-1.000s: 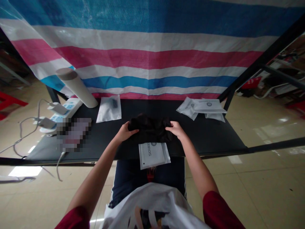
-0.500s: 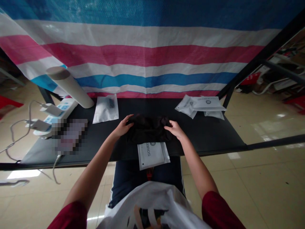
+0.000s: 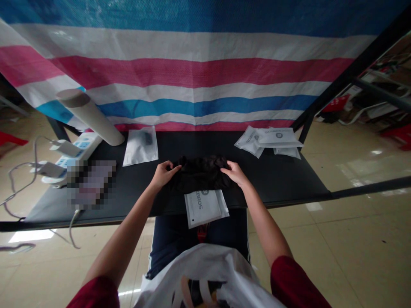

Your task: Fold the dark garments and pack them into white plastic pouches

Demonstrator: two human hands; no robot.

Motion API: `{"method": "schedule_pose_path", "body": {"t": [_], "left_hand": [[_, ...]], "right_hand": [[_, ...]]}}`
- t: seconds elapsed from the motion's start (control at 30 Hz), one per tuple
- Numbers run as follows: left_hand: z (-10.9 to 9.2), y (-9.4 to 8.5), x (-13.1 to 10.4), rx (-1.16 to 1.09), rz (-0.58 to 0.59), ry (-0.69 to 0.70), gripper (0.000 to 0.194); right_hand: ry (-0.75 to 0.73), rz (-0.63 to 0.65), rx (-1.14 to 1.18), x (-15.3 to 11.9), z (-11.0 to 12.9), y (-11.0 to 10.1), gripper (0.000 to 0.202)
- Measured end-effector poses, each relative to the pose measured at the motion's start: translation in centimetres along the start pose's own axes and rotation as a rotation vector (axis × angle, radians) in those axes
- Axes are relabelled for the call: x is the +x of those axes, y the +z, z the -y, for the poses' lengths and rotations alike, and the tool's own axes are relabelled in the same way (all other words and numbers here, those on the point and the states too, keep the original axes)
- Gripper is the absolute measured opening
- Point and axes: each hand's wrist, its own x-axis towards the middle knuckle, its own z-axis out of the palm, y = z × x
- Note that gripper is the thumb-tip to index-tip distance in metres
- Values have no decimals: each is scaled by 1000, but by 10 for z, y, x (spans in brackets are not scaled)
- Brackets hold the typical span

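A crumpled piece of black fabric [image 3: 203, 172] lies on the dark table in front of me; its exact kind does not show against the dark top. My left hand [image 3: 164, 174] pinches its left end between thumb and fingers. At the opposite end, my right hand [image 3: 235, 173] grips the fabric, thumb on the near side. Just below the cloth, a white printed zip pouch [image 3: 206, 208] sticks out over the table's front edge, its upper part covered by the fabric.
Several white pouches [image 3: 278, 137] are piled at the back right. Another frosted pouch [image 3: 140, 146] lies at back left, near a tall white bottle [image 3: 96, 122]. A power strip [image 3: 80, 149] with chargers and a blurred-out phone [image 3: 93, 182] occupy the left end. Striped sheeting [image 3: 192, 72] hangs behind.
My left hand has closed into a tighter pinch on the fabric's left end, its fingers now curled. My right hand keeps its hold almost unmoved. The view has shifted slightly.
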Motion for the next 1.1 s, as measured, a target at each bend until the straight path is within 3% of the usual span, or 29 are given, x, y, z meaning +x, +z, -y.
{"method": "schedule_pose_path", "body": {"t": [0.03, 0.1, 0.2, 0.33, 0.53, 0.67, 0.8, 0.9, 1.0, 1.1], "left_hand": [[2, 1, 0, -8, -32, -10, 40], [3, 1, 1, -48, -45, -59, 60], [-3, -3, 1, -84, 48, -141, 79], [-16, -9, -2, 39, 197, -105, 59], [-24, -13, -8, 484, 361, -34, 45], [-31, -11, -14, 611, 392, 58, 42], [-41, -10, -23, 450, 469, 213, 26], [-45, -11, -29, 329, 386, 433, 25], [-43, -13, -35, 395, 335, 589, 30], [-36, -15, -41, 500, 339, 621, 35]], "right_hand": [[-7, 2, -5, 0, 0, 0, 31], [-21, 9, -15, -1, -1, 0, 31], [-38, 6, -40, -2, -2, 0, 31], [-54, -12, -87, -1, -6, 0, 29], [-73, -70, -136, -1, -12, 0, 23], [-103, -101, -143, -3, -10, 0, 21], [-157, -184, -113, -13, -3, 1, 18], [-238, -249, -165, -28, 1, -2, 8], [-328, -191, -229, -43, 0, -7, 22], [-337, -164, -289, -52, -2, -10, 32]]}}
